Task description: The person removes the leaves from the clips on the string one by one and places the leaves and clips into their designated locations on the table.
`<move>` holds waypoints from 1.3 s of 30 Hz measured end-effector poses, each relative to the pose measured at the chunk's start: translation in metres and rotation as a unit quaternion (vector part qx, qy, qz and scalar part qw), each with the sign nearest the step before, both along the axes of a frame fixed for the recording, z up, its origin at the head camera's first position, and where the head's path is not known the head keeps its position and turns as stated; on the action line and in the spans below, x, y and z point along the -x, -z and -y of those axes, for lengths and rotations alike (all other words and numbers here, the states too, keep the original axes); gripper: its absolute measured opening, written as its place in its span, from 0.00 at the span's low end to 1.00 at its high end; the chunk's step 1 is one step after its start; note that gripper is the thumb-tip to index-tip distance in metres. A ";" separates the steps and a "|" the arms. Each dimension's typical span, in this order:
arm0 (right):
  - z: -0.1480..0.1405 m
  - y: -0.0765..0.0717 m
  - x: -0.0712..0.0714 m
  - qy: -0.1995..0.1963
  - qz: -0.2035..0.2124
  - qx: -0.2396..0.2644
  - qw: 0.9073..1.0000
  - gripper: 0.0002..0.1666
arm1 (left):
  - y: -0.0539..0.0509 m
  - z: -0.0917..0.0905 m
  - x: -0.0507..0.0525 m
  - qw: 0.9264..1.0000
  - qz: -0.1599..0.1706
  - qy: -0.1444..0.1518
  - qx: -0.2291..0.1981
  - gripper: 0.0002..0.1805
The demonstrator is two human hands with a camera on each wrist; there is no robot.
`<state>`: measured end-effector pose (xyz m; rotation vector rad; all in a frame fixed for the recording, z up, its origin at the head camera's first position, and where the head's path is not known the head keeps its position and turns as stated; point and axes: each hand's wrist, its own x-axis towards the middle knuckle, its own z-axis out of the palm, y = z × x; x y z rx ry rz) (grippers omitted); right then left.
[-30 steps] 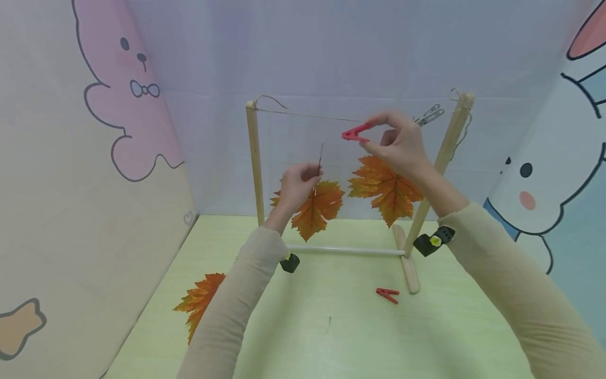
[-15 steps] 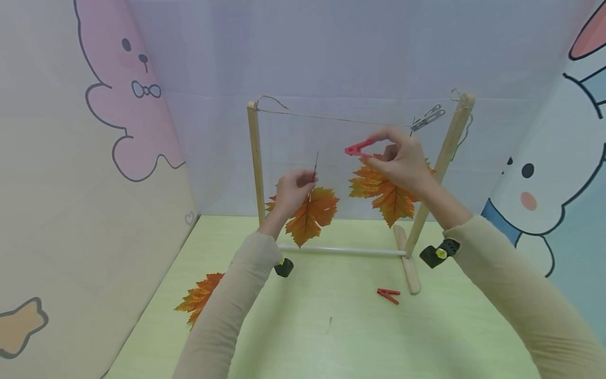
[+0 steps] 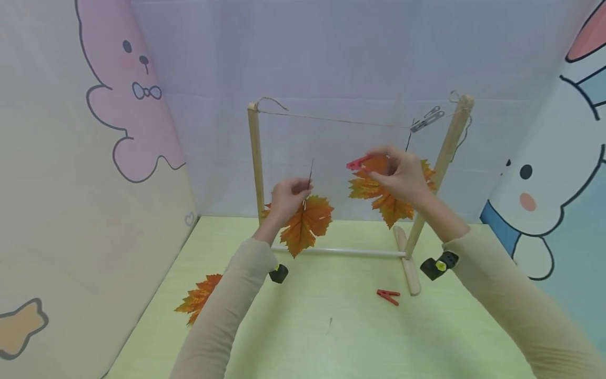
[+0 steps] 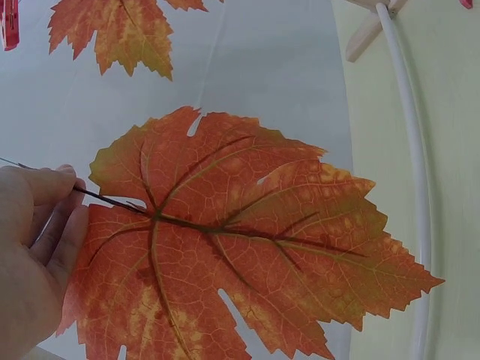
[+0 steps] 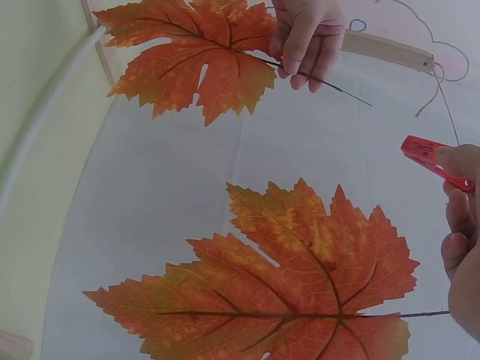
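Note:
Thumb and fingers of my left hand [image 3: 286, 200] pinch the dark stem of an orange artificial maple leaf [image 4: 240, 232], whose blade hangs below with the stem tip pointing up. My right hand [image 3: 400, 176] holds a red clothespin [image 5: 427, 151] between thumb and fingers, to the right of that leaf and below the string [image 3: 331, 119]. Behind the right hand, a second maple leaf [image 5: 300, 292] hangs by its stem from the string, where a grey clothespin [image 3: 427, 119] is clipped. The right hand covers part of this leaf in the head view.
The string runs between two wooden posts [image 3: 255, 158] joined low down by a white rod [image 3: 350, 252]. Another red clothespin [image 3: 388, 296] lies on the table in front of the right foot. A third leaf [image 3: 200, 298] lies at left, partly behind the left sleeve.
Both hands have come down from nearer the string. The left hand, with its leaf, has also drifted left; the red clothespin has dropped with the right hand.

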<state>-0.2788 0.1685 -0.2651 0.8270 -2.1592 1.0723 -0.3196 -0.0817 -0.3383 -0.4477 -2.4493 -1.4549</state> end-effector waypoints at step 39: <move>-0.043 0.092 -0.027 0.028 0.153 0.009 0.988 0.16 | 0.032 0.021 -0.010 1.000 -0.018 0.014 0.022 0.12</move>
